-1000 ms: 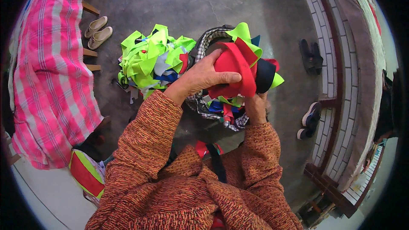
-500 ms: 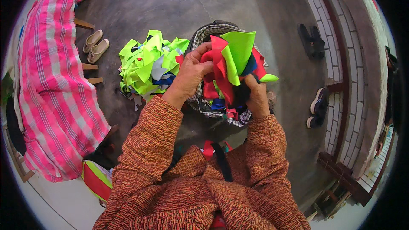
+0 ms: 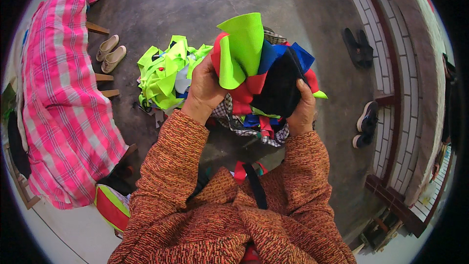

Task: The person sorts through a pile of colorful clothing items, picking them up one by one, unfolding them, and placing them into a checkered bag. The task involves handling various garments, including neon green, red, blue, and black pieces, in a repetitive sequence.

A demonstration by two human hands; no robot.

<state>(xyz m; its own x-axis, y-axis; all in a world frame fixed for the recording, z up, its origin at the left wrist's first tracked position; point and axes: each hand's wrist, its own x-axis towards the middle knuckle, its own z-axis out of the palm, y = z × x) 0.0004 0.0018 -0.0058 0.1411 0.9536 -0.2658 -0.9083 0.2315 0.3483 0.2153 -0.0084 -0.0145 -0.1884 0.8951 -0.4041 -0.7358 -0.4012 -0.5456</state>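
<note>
Floor (image 3: 176, 7), grey and scuffed, runs out to white brickwork (image 3: 386, 63) along its right edge, where black slippers (image 3: 351, 48) and dark shoes (image 3: 369, 117) sit close by. Over at the floor's left edge, a pink checked cloth (image 3: 68, 93) drapes down above wooden legs (image 3: 97, 28), pale slip-ons (image 3: 115, 58) just beside them. Out in the middle, a lime-green fabric pile (image 3: 161, 78) lies left of a container with checked lining (image 3: 271, 142), and over that container, up it comes into view: a fabric bundle (image 3: 246, 39), lime, red, blue and black! Left hand (image 3: 205, 85) has its fingers closed around the red-and-lime side; right hand (image 3: 304, 107) grips the black side, thumb showing, other fingers mostly hidden.
</note>
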